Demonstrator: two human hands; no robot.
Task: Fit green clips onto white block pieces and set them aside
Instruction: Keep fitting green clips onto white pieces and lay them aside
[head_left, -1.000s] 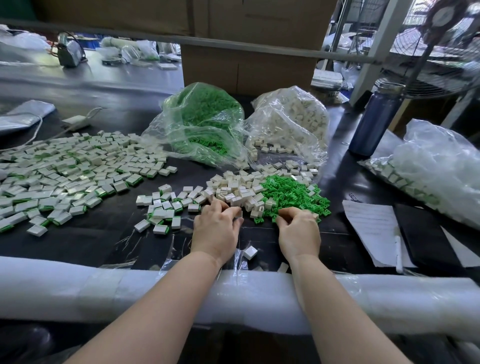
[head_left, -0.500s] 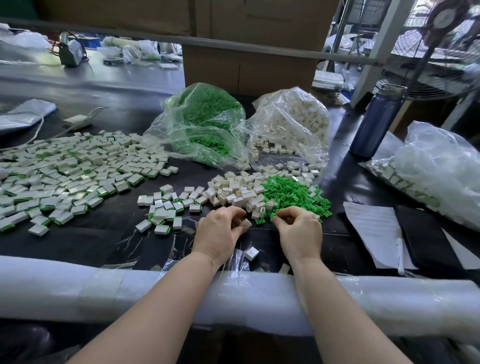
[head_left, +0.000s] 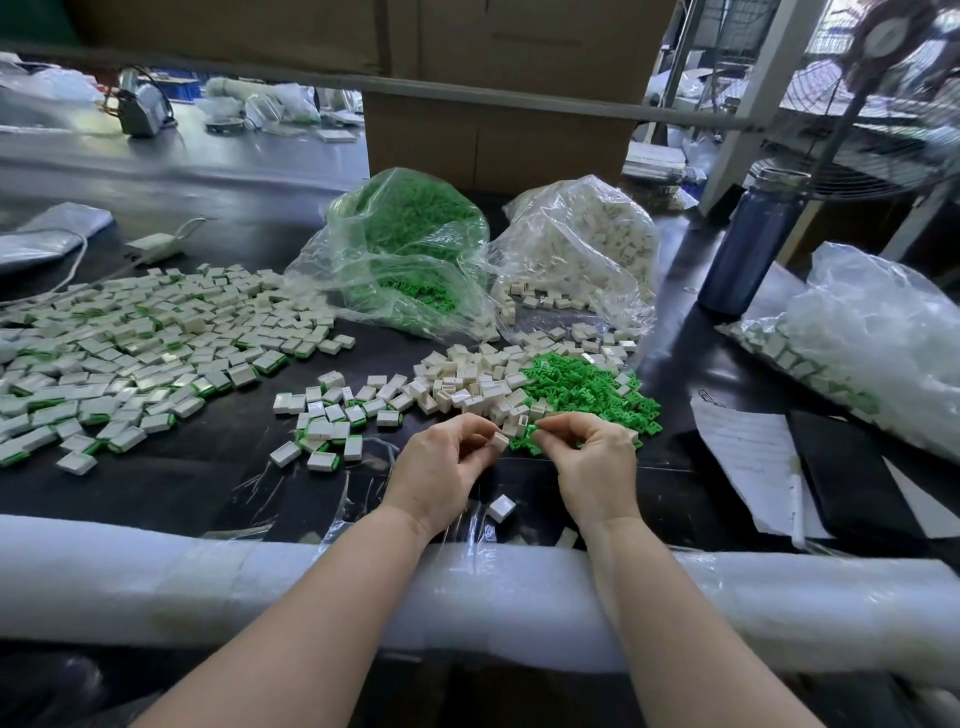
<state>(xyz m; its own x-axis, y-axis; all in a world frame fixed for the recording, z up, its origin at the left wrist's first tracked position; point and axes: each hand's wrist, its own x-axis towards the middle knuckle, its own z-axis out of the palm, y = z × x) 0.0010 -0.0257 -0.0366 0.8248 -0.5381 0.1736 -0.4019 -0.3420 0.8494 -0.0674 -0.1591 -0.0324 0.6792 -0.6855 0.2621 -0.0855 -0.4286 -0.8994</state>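
Note:
My left hand (head_left: 441, 462) pinches a small white block (head_left: 500, 442) just above the black table. My right hand (head_left: 592, 457) pinches a green clip (head_left: 531, 430) right beside that block, the two pieces almost touching. Behind my hands lie a heap of loose white blocks (head_left: 467, 384) and a heap of green clips (head_left: 582, 392). A small group of fitted blocks (head_left: 332, 421) lies to the left, and a wide spread of fitted blocks (head_left: 130, 348) covers the far left. One white block (head_left: 501, 507) lies between my wrists.
A bag of green clips (head_left: 410, 249) and a bag of white blocks (head_left: 582, 244) stand behind the heaps. A blue bottle (head_left: 748, 244), another plastic bag (head_left: 872, 338) and paper sheets (head_left: 748, 457) are on the right. A white foam-wrapped bar (head_left: 208, 582) runs along the table's near edge.
Both hands have lifted off the heaps and drawn toward me, the left now holding a white block and the right a green clip, brought close together.

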